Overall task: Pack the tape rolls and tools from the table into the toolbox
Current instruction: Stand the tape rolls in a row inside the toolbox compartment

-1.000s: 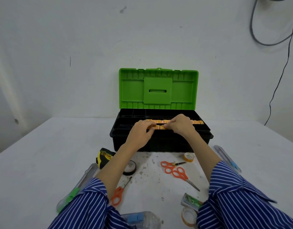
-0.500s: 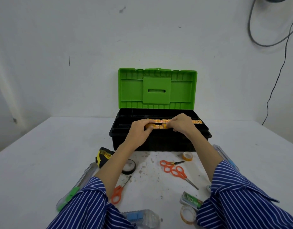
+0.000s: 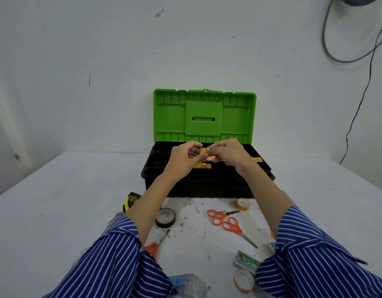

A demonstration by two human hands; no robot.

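Since a second ago both hands have lifted off the tray: left hand [image 3: 181,159] and right hand [image 3: 227,154] now pinch a small orange roll [image 3: 203,151] above the open toolbox [image 3: 207,186]. Scissors [image 3: 225,222] and black tape [image 3: 165,217] wait on the surface [image 3: 56,211], so packing is unfinished.

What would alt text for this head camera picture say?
Two hands, left hand and right hand, pinch a small orange tape roll above an open toolbox with a green lid. Orange scissors and tape rolls lie on the white table.
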